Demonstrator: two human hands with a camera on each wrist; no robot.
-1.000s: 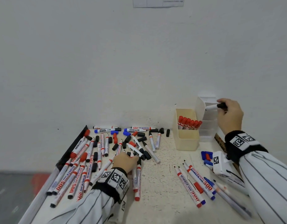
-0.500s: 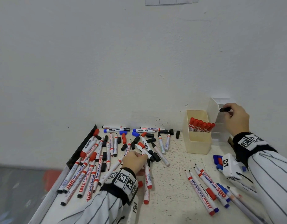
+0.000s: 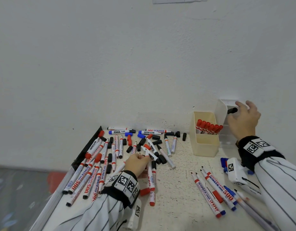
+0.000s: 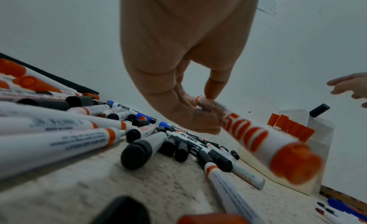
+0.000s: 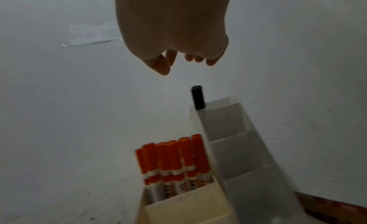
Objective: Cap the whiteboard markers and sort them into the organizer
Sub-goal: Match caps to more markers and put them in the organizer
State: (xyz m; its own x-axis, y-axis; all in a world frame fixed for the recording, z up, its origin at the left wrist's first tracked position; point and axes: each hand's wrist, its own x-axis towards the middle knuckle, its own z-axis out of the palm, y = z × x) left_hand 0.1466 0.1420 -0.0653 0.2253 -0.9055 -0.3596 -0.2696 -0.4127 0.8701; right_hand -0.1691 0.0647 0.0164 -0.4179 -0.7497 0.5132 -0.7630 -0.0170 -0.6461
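Observation:
My left hand (image 3: 144,157) (image 4: 200,101) pinches a red-ended marker (image 3: 149,170) (image 4: 244,133) near its collar, over the pile of loose markers and caps (image 3: 113,152); the marker's back end points toward my wrist. My right hand (image 3: 244,114) (image 5: 178,62) hovers open just above a black-capped marker (image 3: 232,110) (image 5: 197,97), apart from it. That marker stands in the tall back slot of the clear organizer (image 3: 220,112) (image 5: 228,133). Several capped red markers (image 3: 208,128) (image 5: 172,161) fill the cream bin (image 3: 205,147) (image 5: 188,208) beside it.
Several red and blue markers (image 3: 210,189) lie at the front right, next to a white tagged device (image 3: 235,172) and blue caps (image 3: 224,162). A black strip (image 3: 87,147) edges the table's left side. The wall stands right behind the organizer.
My right hand lowered the black marker into the clear organizer, let go and opened. My left hand took hold of a red marker in the pile and raised its tip end.

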